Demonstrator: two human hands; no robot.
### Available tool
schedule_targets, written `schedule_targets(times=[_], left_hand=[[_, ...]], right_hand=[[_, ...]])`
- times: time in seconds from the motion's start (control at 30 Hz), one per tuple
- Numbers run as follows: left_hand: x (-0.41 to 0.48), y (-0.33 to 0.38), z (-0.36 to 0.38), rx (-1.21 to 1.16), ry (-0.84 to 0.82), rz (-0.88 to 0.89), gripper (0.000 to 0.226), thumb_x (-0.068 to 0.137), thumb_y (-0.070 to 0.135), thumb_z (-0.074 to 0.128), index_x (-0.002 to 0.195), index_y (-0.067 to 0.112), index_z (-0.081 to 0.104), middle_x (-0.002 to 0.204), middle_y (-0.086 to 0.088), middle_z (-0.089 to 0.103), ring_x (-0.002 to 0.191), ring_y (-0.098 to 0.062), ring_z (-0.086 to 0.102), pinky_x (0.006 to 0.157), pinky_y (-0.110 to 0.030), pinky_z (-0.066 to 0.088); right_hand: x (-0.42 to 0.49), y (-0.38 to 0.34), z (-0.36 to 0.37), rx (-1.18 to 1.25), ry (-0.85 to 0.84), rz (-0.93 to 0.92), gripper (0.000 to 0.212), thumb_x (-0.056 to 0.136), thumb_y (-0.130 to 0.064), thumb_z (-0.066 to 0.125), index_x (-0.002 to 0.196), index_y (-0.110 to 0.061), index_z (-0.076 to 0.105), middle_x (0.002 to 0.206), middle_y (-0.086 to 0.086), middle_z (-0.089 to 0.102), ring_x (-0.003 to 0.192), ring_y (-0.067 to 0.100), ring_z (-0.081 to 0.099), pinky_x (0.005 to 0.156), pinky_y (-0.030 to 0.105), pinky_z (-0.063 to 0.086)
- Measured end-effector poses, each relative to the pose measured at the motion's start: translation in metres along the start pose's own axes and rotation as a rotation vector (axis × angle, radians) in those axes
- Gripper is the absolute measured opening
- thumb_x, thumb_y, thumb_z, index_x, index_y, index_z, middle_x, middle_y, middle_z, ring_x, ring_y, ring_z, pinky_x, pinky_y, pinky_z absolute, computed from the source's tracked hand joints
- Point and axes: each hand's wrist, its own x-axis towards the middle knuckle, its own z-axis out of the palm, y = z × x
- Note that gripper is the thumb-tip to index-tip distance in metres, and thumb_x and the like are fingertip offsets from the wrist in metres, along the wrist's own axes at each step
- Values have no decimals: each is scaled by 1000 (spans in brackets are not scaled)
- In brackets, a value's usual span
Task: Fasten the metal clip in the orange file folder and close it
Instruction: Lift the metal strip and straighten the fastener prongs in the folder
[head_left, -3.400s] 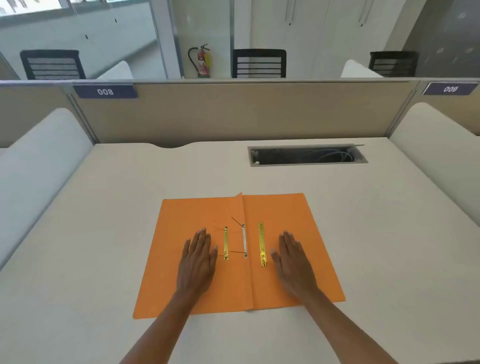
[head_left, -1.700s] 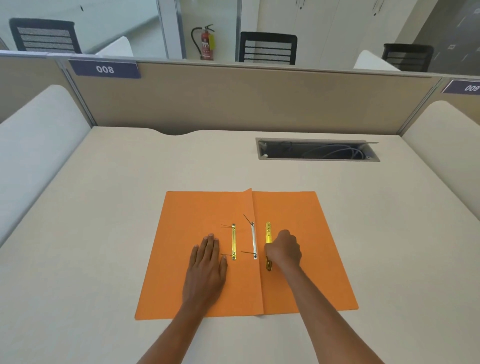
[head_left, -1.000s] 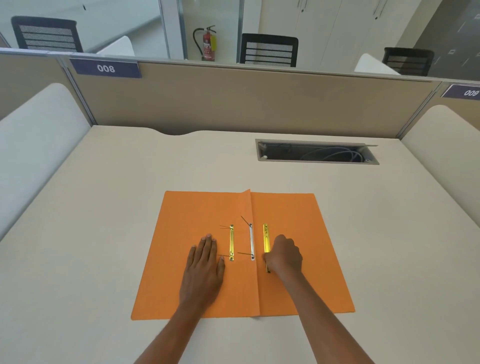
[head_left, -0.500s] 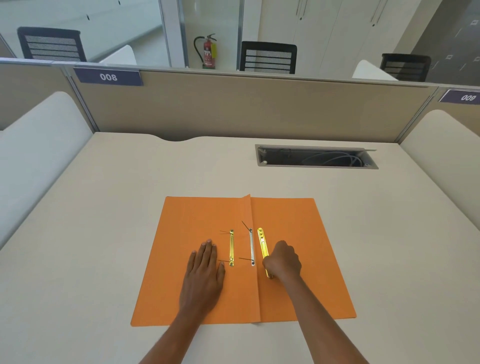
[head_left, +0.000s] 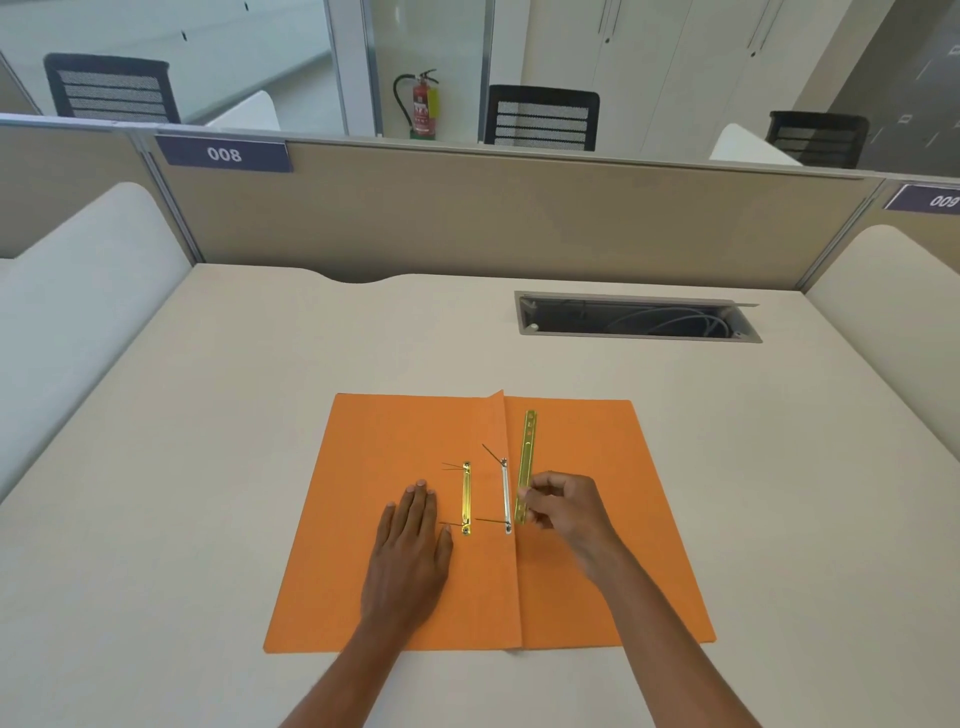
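Observation:
The orange file folder (head_left: 597, 561) lies open and flat on the desk in front of me. My right hand (head_left: 566, 512) pinches the near end of a loose gold metal clip bar (head_left: 525, 462), which is lifted off the right flap and stands tilted away from me. Beside the fold sits a white strip (head_left: 505, 501) with thin prongs sticking up. Left of it, a second gold bar (head_left: 466, 499) lies flat on the left flap. My left hand (head_left: 410, 551) rests flat, fingers together, on the left flap just left of that bar.
The beige desk (head_left: 182, 467) has an open cable slot (head_left: 636, 323) at the back right. A tan partition (head_left: 493, 218) closes the far edge, with curved white side panels (head_left: 78, 291) on both sides. Chairs and a fire extinguisher stand beyond.
My right hand closed on the gold bar on the right flap and lifted it, so it now stands raised and tilted. My left hand stayed flat on the left flap.

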Motion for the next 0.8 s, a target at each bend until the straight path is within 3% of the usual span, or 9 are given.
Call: schedule_targets(times=[0.2,0.37,0.5,0.57,0.7,0.8], left_hand=[[6,-1,-5,-75,56,6,62,94,39,18,138,9,49,149,-9,44,139,-23,39,118,-40,20],[39,13,-6,-337,216,65,27,94,13,53,118,7,65,127,-10,64,117,-28,59,104,-41,42],[68,29,0,-536,103,-5,26,95,20,57,118,12,66,124,-4,65,117,-22,56,103,-33,38],[76,32,7,-536,69,20,26,95,24,56,117,15,67,123,-1,66,115,-20,57,108,-36,34],[84,34,14,-497,90,107,20,97,28,51,110,26,67,113,10,68,109,-8,59,115,-42,24],[92,41,14,-514,137,116,18,97,26,53,104,21,69,108,7,72,107,-9,62,116,-42,25]], right_hand=[[4,16,-1,5,-16,28,8,87,-10,69,82,-7,75,62,-1,62,55,12,55,50,22,44],[7,30,-5,21,0,39,13,85,-5,71,98,-4,73,77,11,66,62,16,56,51,21,47],[9,35,-6,28,-28,25,11,85,-5,69,95,0,72,78,16,63,66,20,56,53,22,48],[9,36,-7,39,-43,19,10,86,-5,68,94,1,72,76,14,63,65,18,55,54,22,48],[9,34,-9,75,-64,24,11,88,-6,67,94,1,73,76,10,63,61,13,55,55,23,49],[10,34,-10,103,-76,40,12,88,-7,67,95,1,73,75,9,64,61,12,55,55,23,49]])
